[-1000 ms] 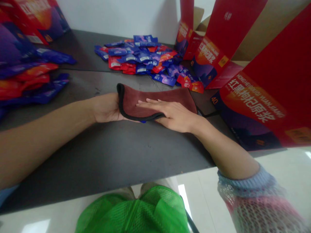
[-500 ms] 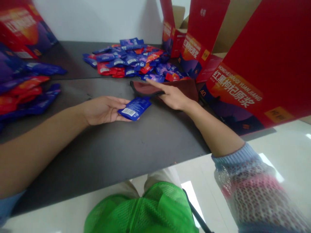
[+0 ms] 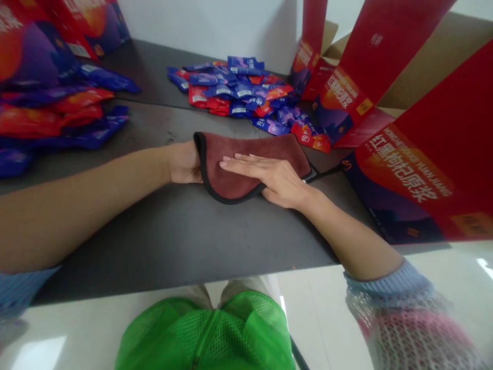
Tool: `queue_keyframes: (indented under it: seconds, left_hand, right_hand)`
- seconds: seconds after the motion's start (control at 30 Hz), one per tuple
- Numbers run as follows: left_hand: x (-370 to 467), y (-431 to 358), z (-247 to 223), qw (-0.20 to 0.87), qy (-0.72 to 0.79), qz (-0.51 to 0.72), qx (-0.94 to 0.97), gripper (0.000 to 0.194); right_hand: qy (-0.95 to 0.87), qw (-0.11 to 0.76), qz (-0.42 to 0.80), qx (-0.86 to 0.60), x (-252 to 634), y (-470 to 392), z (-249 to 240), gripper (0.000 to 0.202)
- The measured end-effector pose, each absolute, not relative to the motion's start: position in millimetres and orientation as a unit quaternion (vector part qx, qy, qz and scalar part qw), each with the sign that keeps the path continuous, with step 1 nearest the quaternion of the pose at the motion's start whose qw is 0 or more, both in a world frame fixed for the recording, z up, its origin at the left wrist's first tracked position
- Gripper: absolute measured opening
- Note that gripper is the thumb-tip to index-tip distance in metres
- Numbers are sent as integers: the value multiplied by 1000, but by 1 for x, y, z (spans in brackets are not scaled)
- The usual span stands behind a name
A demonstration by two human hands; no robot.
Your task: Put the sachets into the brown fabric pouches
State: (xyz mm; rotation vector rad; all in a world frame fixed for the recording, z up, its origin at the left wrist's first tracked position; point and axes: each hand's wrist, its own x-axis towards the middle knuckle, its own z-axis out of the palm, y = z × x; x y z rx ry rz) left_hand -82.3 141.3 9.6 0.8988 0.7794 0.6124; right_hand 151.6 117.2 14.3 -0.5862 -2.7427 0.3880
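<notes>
My right hand (image 3: 269, 177) lies over a reddish-brown cloth (image 3: 239, 146) with black edging, fingers stretched together along its top and thumb down at its lower edge. The cloth is draped over the fingers of my left hand (image 3: 186, 162), so only the back of that hand and the wrist show. A blue printed sachet was in my left hand half a second ago; it is now hidden under the cloth. Just behind the cloth lies a heap of blue and red sachets (image 3: 239, 90).
More sachets (image 3: 73, 113) are piled at the left beside red boxes (image 3: 92, 25). Tall red printed boxes (image 3: 419, 180) with raised flaps line the right side of the dark grey table (image 3: 231, 236). The table's front edge runs just above my lap.
My right hand has brought the cloth left and over the sachet in my left hand, covering it. Its pointing finger now lies flat with the others. The view has shifted left.
</notes>
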Motion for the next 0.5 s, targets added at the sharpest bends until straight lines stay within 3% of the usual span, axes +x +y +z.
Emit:
queue_keyframes:
  seconds: [0.1, 0.33, 0.5]
  left_hand:
    - [-80, 144, 8, 796, 374, 263, 397, 45]
    - [-88, 147, 8, 822, 351, 225, 388, 32]
    - [-88, 148, 9, 816, 356, 218, 399, 34]
  right_hand:
    - [-948, 124, 93, -276, 155, 126, 17, 85]
    - [-922, 85, -17, -377, 174, 150, 17, 60]
    - [-910, 92, -3, -405, 178, 154, 12, 67]
